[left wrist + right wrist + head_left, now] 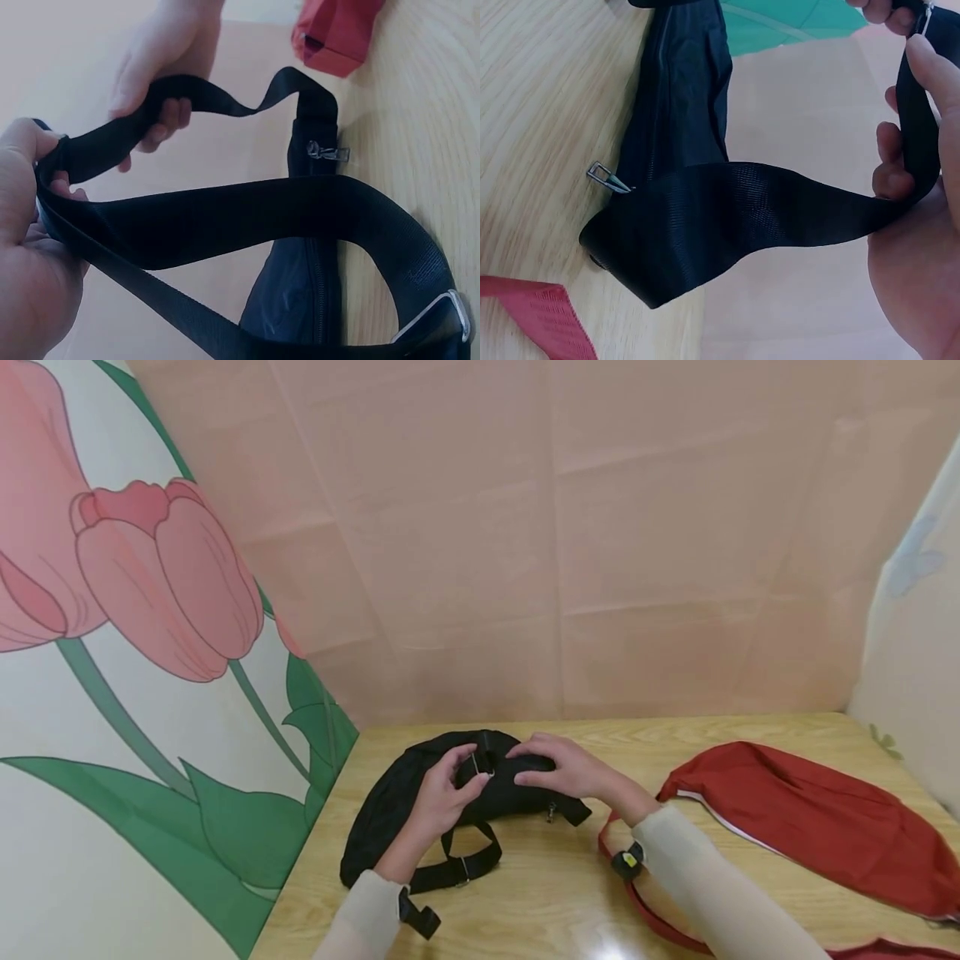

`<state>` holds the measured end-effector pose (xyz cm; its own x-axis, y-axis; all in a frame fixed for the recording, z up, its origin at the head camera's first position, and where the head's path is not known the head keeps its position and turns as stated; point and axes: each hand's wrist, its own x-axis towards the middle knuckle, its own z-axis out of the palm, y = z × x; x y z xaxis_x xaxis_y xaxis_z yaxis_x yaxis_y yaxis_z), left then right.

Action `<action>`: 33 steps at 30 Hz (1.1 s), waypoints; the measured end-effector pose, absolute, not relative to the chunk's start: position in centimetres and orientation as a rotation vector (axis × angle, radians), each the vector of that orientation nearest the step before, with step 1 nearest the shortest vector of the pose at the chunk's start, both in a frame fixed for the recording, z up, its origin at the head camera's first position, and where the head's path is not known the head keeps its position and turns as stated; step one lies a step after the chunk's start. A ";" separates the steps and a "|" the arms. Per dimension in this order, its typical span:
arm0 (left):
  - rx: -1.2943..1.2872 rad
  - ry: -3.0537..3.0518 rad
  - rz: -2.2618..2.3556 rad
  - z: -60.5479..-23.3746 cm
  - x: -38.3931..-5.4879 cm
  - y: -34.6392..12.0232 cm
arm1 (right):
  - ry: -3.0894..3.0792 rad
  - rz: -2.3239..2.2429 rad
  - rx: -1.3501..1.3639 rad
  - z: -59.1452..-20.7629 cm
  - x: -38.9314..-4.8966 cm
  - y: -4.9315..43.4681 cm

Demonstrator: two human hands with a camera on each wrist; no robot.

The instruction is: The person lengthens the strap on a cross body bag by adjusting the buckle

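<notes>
A black waist bag [390,806] lies on the wooden table, its zipper pull [328,151] visible at one end. Above it, my left hand [441,792] pinches the black strap [187,221] where a metal buckle sits. To the right, my right hand [573,768] holds another stretch of that strap, with its fingers curled around the webbing in the right wrist view. Between the hands and the bag end the strap [697,217] hangs in a slack bend. A second metal slider [442,307] sits on a loop resting near the bag's front.
A red bag [810,827] lies on the right of the table [547,893], its red strap [652,914] trailing toward the front under my right forearm. A pinkish sheet [555,543] stands behind, and a tulip-printed panel [165,577] on the left.
</notes>
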<state>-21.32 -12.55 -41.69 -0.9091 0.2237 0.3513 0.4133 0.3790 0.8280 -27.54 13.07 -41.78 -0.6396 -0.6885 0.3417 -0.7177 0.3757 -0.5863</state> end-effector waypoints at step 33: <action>-0.448 -2.397 -1.619 -40.3 -20.9 -11.0 | -2.578 1.042 1.286 -41.2 -28.0 13.5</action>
